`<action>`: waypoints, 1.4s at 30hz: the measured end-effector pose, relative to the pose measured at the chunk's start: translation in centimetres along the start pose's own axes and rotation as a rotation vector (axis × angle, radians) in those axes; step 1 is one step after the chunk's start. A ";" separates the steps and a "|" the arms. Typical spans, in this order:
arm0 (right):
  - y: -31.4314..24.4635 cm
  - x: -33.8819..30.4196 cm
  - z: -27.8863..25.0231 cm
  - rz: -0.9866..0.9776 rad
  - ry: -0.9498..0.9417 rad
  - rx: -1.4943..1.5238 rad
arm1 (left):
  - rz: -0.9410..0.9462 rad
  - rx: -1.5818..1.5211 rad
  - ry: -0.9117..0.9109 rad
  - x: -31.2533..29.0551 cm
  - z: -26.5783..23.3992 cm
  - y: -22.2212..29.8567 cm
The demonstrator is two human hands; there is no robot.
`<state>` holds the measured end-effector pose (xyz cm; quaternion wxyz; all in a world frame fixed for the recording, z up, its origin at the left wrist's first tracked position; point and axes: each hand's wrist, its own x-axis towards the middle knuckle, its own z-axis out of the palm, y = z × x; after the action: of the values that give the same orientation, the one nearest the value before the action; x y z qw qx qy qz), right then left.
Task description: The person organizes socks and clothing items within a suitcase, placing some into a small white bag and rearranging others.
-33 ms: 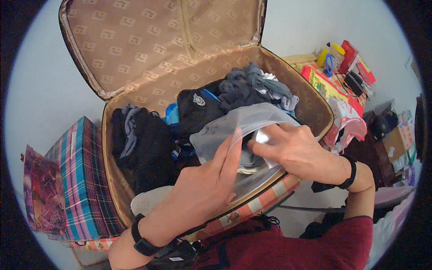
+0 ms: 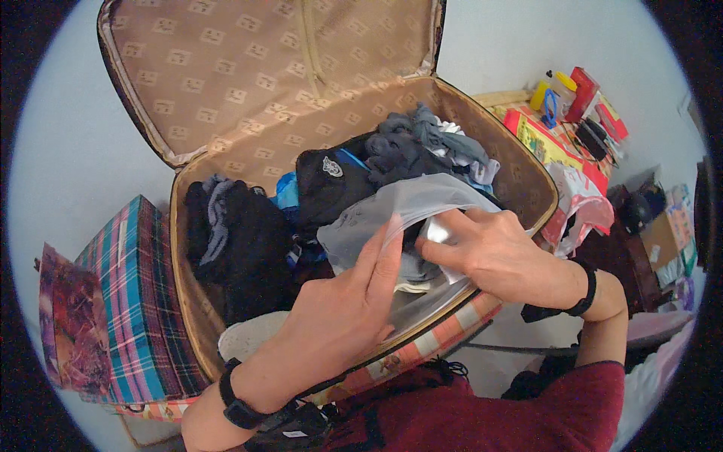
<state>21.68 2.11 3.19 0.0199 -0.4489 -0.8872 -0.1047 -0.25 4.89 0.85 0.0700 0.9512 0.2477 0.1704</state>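
Observation:
A translucent plastic bag point(image 2: 376, 215) lies with its mouth spread inside an open suitcase point(image 2: 520, 177). The fingers of my left hand point(image 2: 339, 313) press together on the bag's near rim, the tips partly behind the film. My right hand point(image 2: 497, 252) is inside the mouth, thumb and fingers curled toward each other beside a shiny white piece point(image 2: 438, 232); its fingertips are hidden. Grey cloth point(image 2: 418, 267) shows within the bag. Around it in the suitcase lie a black garment with a badge point(image 2: 327, 184), dark folded clothes point(image 2: 248, 248) and a grey clothing heap point(image 2: 407, 143).
The raised lid point(image 2: 248, 68) leans back at the wall. A plaid bag point(image 2: 132, 301) and a purple patterned pouch point(image 2: 71, 316) stand left. On the right are a table with a red box point(image 2: 584, 94), a pink-and-white plastic bag point(image 2: 576, 207) and a cardboard box point(image 2: 659, 245).

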 end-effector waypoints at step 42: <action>0.7 5.5 4.6 -0.094 0.096 0.313 | -0.418 -0.009 -0.029 -0.3 -0.3 -0.3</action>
<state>19.26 7.84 -0.49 0.1271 -0.3929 -0.9106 0.0127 -0.73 5.00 1.01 0.1118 0.8811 0.4378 0.1395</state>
